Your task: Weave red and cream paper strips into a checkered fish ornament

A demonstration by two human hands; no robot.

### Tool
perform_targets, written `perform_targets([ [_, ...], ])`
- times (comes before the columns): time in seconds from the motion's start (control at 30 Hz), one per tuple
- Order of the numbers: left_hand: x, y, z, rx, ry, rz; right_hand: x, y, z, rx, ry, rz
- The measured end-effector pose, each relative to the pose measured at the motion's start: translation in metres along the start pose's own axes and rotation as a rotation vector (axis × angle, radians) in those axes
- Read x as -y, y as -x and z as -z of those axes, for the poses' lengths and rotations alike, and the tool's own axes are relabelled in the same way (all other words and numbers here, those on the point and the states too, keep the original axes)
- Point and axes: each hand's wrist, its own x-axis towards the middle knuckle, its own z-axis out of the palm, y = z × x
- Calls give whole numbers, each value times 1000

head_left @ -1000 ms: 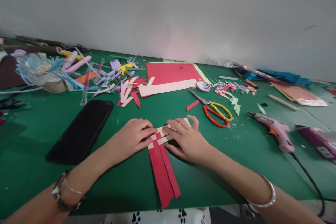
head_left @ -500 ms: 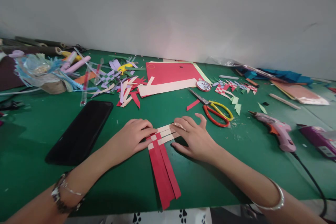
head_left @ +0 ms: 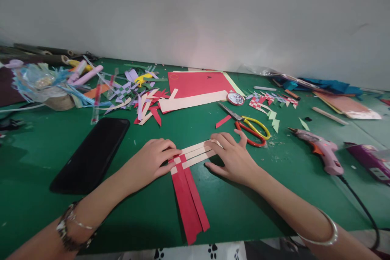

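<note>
My left hand (head_left: 157, 156) presses the woven corner of a paper weave (head_left: 176, 164) to the table, thumb and fingertips closed on its left edge. Red paper strips (head_left: 190, 205) run down from that corner towards the table's front edge. Cream paper strips (head_left: 195, 153) stretch to the right, side by side with narrow gaps. Over their far ends lies my right hand (head_left: 233, 156), fingers spread and touching the paper, thumb apart on the table. The right tips of the cream strips are partly hidden beneath its fingers.
Scissors (head_left: 246, 126) lie beyond my right hand; a pink glue gun (head_left: 319, 146) is farther right. A black phone (head_left: 91, 156) rests left. Behind are a red paper sheet (head_left: 198, 83), paper scraps (head_left: 149, 105) and small woven pieces (head_left: 262, 101).
My right hand has slid a little to the right along the cream strips, so more of their length shows. The left hand keeps its place on the woven corner.
</note>
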Motion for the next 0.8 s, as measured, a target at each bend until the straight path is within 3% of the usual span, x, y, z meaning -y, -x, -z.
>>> perform_targets([
  [0.6,0,-1,1,-7,14,0,-12,12,4,-62,120,-62],
  [0.8,1,0,0,-10,5,-18,-2,6,1,-43,98,55],
])
